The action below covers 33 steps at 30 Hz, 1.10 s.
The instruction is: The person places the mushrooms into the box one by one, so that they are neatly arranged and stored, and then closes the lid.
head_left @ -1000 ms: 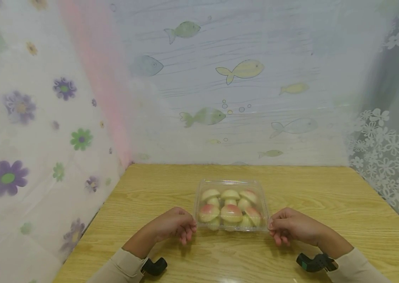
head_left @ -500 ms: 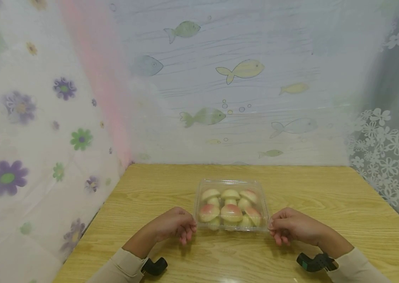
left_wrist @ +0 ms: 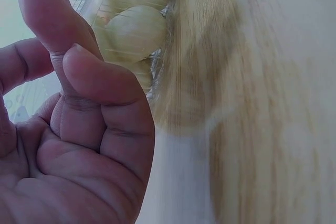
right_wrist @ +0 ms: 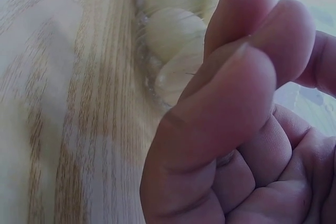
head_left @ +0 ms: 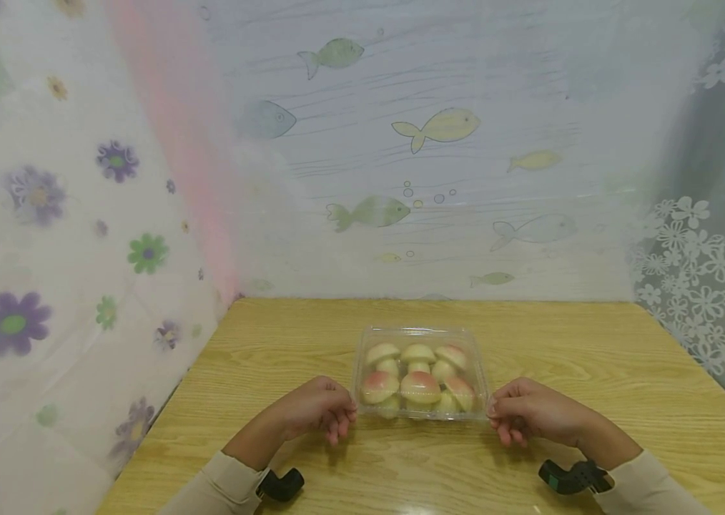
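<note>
A clear plastic clamshell box (head_left: 423, 331) sits on the wooden table in front of me. Inside it lie several mushroom-shaped pieces (head_left: 421, 388), pale yellow-green with pink-red blush on some caps. My left hand (head_left: 320, 409) pinches the near left corner of the box between thumb and finger. At the near right corner, my right hand (head_left: 533, 411) does the same. In both wrist views the other fingers curl loosely, and the pale pieces (left_wrist: 137, 32) show through the plastic behind them. The lid looks closed over the contents.
Wood-grain table (head_left: 259, 336) runs under both forearms. A white sheet with fish drawings (head_left: 440, 129) hangs along the far edge, and a flowered sheet (head_left: 73, 272) closes the left side. Black curved devices (head_left: 282, 485) stick out from both wrists.
</note>
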Tool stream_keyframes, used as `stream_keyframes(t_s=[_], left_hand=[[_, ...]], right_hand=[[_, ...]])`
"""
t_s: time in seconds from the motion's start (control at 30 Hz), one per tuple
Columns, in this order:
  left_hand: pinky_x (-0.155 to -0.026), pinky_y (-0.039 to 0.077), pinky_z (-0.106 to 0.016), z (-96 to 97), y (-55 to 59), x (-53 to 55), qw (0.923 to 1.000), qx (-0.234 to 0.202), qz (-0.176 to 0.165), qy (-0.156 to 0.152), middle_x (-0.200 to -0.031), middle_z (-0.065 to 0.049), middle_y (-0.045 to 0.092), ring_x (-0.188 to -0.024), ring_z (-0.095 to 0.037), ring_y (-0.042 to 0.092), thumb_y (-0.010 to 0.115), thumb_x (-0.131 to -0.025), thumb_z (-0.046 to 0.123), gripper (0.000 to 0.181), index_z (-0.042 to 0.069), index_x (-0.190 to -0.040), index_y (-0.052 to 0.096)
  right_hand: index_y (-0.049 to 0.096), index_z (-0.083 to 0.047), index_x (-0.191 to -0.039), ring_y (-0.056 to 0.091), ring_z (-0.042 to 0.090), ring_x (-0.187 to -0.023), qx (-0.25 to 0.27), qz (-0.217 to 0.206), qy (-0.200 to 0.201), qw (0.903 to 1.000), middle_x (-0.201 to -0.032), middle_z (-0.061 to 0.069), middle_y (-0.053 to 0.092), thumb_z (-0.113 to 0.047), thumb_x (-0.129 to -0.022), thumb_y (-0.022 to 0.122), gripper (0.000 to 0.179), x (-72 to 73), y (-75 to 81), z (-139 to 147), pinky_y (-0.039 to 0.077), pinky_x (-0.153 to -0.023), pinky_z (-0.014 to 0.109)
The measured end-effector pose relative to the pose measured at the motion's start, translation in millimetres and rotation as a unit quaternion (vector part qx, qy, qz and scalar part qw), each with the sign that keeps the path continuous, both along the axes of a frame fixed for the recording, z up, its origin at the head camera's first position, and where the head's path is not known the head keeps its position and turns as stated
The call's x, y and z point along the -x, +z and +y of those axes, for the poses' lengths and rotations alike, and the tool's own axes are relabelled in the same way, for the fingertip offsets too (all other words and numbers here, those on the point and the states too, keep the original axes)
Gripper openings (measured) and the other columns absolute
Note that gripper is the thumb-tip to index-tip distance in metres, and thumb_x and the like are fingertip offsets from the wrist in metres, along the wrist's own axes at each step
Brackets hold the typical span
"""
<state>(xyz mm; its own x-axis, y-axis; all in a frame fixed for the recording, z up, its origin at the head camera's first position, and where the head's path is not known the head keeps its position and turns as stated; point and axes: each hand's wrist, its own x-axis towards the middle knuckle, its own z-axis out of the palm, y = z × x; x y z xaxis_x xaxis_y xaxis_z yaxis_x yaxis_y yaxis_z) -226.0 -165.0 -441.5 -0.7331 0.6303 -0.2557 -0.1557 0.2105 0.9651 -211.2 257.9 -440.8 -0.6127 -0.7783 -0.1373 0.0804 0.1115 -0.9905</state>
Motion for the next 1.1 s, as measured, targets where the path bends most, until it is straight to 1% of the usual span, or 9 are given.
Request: stream_keyframes(t_s=[0.2,0.3,0.43,0.6,0.7,0.87,0.97,1.03,1.1], left_hand=[[-0.050,0.057,-0.024,-0.8,0.9,-0.2,1.0000,0.003,0.003,0.008,-0.062,0.000,0.064,-0.049,-0.010,0.061,0.058,-0.099,0.013,0.023,0.002,-0.082,0.069],[-0.050,0.057,-0.024,-0.9,1.0,0.0,0.9999,0.006,0.006,0.014,-0.062,-0.001,0.064,-0.050,-0.010,0.060,0.057,-0.099,0.013,0.024,0.001,-0.083,0.069],[-0.051,0.057,-0.024,-0.2,0.4,0.3,0.9998,0.009,0.005,0.019,-0.063,-0.001,0.064,-0.049,-0.010,0.060,0.057,-0.100,0.015,0.024,0.000,-0.084,0.068],[-0.051,0.057,-0.025,0.8,0.0,0.9,0.9997,0.011,0.004,0.022,-0.063,-0.001,0.064,-0.050,-0.010,0.060,0.058,-0.100,0.016,0.025,0.001,-0.083,0.068],[-0.052,0.058,-0.026,0.6,0.4,2.3,0.9995,0.016,0.012,0.023,-0.064,-0.002,0.065,-0.051,-0.011,0.061,0.058,-0.101,0.017,0.026,-0.002,-0.086,0.069],[-0.058,0.062,-0.032,-6.3,6.0,3.4,0.9979,0.045,0.038,0.028,-0.072,-0.010,0.071,-0.055,-0.015,0.066,0.061,-0.101,0.023,0.035,-0.011,-0.097,0.071],[-0.060,0.061,-0.034,-15.0,11.3,4.6,0.9933,0.084,0.069,0.038,-0.079,-0.014,0.075,-0.060,-0.018,0.070,0.060,-0.102,0.029,0.039,-0.008,-0.103,0.072],[-0.061,0.059,-0.035,-21.6,14.9,6.6,0.9861,0.119,0.106,0.047,-0.085,-0.015,0.076,-0.065,-0.021,0.071,0.058,-0.103,0.032,0.039,-0.004,-0.105,0.071],[-0.063,0.057,-0.034,-28.0,18.5,9.2,0.9730,0.162,0.153,0.058,-0.090,-0.013,0.076,-0.072,-0.023,0.072,0.055,-0.105,0.033,0.036,0.001,-0.109,0.071]], right_hand=[[0.066,0.000,-0.094,0.059,0.002,-0.061,-0.005,0.003,-0.010,0.9999,-0.076,-0.003,0.072,-0.012,-0.111,0.044,0.030,0.4,-0.5,-2,0.049,-0.056,0.018],[0.061,0.012,-0.092,0.058,0.002,-0.061,-0.006,0.007,-0.015,0.9998,-0.076,-0.003,0.072,-0.012,-0.111,0.045,0.034,0.6,-1.1,-3,0.048,-0.056,0.018],[0.053,0.025,-0.098,0.059,0.003,-0.061,-0.004,0.007,-0.020,0.9998,-0.076,-0.002,0.072,-0.013,-0.110,0.046,0.040,0.1,-1.7,-3,0.048,-0.057,0.019],[0.062,0.014,-0.095,0.059,0.004,-0.061,-0.013,0.012,-0.030,0.9994,-0.076,-0.001,0.071,-0.014,-0.111,0.046,0.036,-0.4,-1.3,-2,0.048,-0.056,0.020],[0.065,0.013,-0.099,0.059,0.004,-0.061,-0.037,0.022,-0.042,0.9982,-0.076,0.000,0.071,-0.016,-0.111,0.047,0.036,-0.2,0.1,-1,0.049,-0.056,0.020],[0.064,0.012,-0.122,0.058,0.008,-0.060,-0.102,0.037,-0.084,0.9906,-0.079,0.008,0.073,-0.025,-0.112,0.046,0.042,-1.4,8.7,3,0.052,-0.056,0.024],[0.054,0.008,-0.139,0.058,0.013,-0.060,-0.133,0.039,-0.118,0.9833,-0.087,0.014,0.072,-0.031,-0.112,0.046,0.048,-3.3,17.8,9,0.052,-0.056,0.029],[0.046,0.007,-0.146,0.058,0.015,-0.061,-0.151,0.049,-0.141,0.9772,-0.092,0.016,0.071,-0.032,-0.111,0.049,0.052,-4.3,24.8,13,0.053,-0.056,0.032],[0.040,0.008,-0.149,0.061,0.020,-0.067,-0.170,0.073,-0.162,0.9693,-0.098,0.018,0.069,-0.030,-0.111,0.051,0.056,-5.3,32.2,17,0.056,-0.059,0.036]])
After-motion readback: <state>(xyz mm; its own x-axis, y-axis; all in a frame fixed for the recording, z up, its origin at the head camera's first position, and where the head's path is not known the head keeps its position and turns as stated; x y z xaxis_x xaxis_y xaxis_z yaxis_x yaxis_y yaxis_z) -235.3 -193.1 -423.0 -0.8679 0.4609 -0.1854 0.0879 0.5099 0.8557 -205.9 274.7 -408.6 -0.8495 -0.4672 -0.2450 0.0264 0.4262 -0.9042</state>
